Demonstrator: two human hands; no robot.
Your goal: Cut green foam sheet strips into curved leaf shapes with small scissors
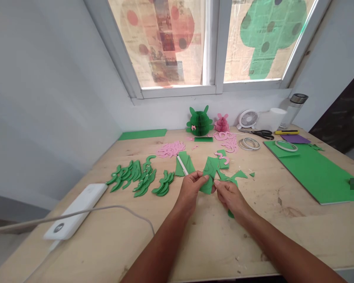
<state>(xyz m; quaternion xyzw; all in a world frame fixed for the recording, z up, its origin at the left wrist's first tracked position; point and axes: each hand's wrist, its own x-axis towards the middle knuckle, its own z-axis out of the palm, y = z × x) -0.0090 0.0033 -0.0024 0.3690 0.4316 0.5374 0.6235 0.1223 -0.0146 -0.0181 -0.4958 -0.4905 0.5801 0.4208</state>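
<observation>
1. Left hand [191, 188]: fingertips pinched on the left edge of a green paper piece [207, 184], held just above the wooden table [212, 239].
2. Right hand [230, 196]: thumb and forefinger closed on the right edge of the same piece; a second green scrap [230, 214] shows below the palm, but whether it is gripped cannot be told.
3. The piece lies between the two hands, at the table's middle, its long axis running roughly away from the person. Both hands are equally near.
4. Directly behind: loose green offcuts [221, 167], touching or overlapping one another, and a folded green stack [184, 165] with a white stick across it.
5. To the left, well apart: rows of curved green cut-outs [135, 179] and a white power bank [76, 210] with cable.
6. To the right: a large green sheet [312, 173], tape rolls [249, 143], scissors [262, 134].
</observation>
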